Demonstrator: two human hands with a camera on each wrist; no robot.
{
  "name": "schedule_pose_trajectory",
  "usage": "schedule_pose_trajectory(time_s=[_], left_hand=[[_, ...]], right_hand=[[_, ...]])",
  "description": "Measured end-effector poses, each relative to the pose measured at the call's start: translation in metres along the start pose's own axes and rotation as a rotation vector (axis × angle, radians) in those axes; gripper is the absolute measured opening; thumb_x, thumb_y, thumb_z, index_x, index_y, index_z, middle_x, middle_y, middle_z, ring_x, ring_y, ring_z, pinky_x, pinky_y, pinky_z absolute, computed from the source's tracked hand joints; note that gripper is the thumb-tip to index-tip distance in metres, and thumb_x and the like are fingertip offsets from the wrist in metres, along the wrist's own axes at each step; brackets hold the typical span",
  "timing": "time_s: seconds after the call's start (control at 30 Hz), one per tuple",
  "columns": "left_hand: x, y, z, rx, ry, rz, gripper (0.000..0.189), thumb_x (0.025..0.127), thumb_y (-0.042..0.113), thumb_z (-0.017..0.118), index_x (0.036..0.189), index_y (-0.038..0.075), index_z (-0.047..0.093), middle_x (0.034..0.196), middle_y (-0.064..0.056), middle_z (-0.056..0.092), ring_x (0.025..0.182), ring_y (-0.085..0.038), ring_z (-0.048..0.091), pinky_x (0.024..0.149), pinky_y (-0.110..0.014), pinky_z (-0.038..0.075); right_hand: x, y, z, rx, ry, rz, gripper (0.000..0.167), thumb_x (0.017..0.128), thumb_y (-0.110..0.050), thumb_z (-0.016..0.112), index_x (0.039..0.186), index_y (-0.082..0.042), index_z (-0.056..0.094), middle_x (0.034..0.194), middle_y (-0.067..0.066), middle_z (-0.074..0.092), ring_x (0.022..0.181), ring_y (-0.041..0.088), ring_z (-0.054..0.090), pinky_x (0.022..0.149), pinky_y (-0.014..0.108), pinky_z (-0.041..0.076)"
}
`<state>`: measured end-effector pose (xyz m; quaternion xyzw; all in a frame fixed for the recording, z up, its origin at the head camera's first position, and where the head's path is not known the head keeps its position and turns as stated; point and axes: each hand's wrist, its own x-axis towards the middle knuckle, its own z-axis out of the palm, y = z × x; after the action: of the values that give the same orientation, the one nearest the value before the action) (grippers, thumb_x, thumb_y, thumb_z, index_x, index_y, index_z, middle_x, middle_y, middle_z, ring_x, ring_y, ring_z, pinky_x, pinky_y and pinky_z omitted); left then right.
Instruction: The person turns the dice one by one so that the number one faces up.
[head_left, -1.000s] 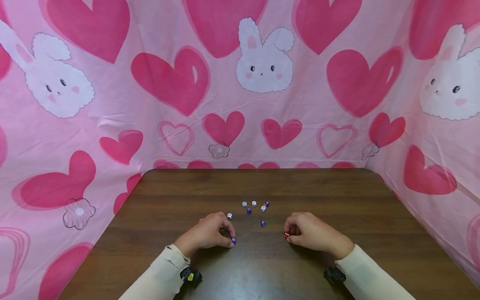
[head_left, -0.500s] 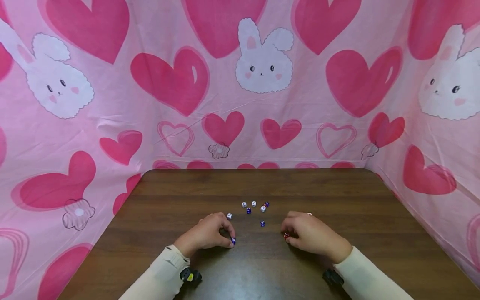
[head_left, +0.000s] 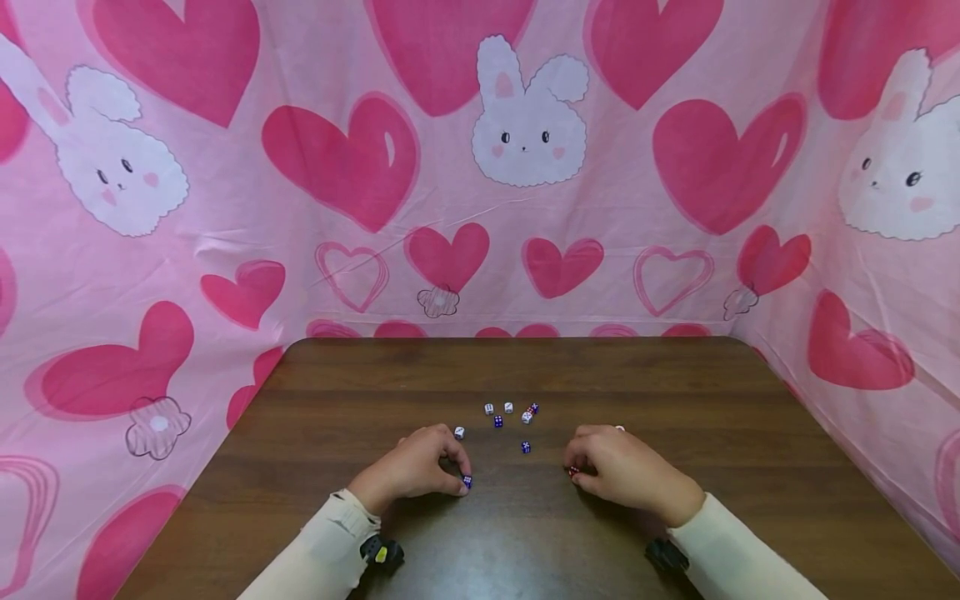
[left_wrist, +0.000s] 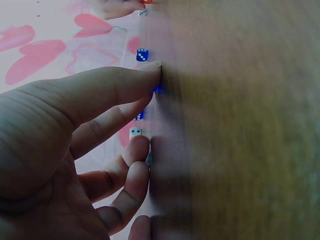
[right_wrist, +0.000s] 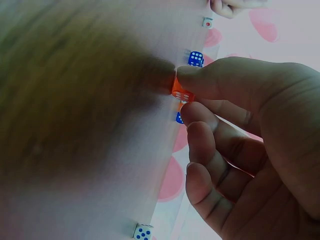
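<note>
Brown table [head_left: 480,542], loose dice [head_left: 498,422], white die [right_wrist: 143,232] behind right hand [head_left: 630,468] pinching red die [right_wrist: 183,93]

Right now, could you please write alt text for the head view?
The left hand pinches a blue die and the right hand a red die at a brown table. More dice, mostly white and blue, lie farther back, before a pink cloth with hearts and rabbits.

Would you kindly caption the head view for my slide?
Left hand pinching a blue die; right hand, a red die.
</note>
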<state>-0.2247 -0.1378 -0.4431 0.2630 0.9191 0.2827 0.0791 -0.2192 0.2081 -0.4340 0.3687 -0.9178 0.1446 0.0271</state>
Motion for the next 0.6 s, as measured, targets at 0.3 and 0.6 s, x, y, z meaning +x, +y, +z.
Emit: schedule_pose_trajectory(time_s=[0.3, 0.6], left_hand=[[-0.0002, 0.0013, -0.0002, -0.003, 0.001, 0.000, 0.019, 0.074, 0.027, 0.093, 0.079, 0.032, 0.075, 0.096, 0.013, 0.061, 0.097, -0.011, 0.055, 0.085, -0.053, 0.034], [-0.0005, 0.0012, -0.0008, -0.007, -0.002, -0.004, 0.019, 0.075, 0.026, 0.093, 0.079, 0.032, 0.075, 0.096, 0.012, 0.061, 0.097, -0.012, 0.055, 0.088, -0.057, 0.034]], right_hand=[[-0.0002, -0.0006, -0.0016, 0.020, -0.002, 0.013, 0.009, 0.087, -0.021, 0.083, 0.093, -0.022, 0.076, 0.087, -0.014, 0.063, 0.075, 0.000, 0.056, 0.068, 0.024, 0.052], [0.0000, 0.0007, -0.0010, 0.008, 0.021, -0.009, 0.010, 0.087, -0.021, 0.083, 0.091, -0.023, 0.075, 0.086, -0.015, 0.064, 0.076, 0.000, 0.057, 0.069, 0.025, 0.052]])
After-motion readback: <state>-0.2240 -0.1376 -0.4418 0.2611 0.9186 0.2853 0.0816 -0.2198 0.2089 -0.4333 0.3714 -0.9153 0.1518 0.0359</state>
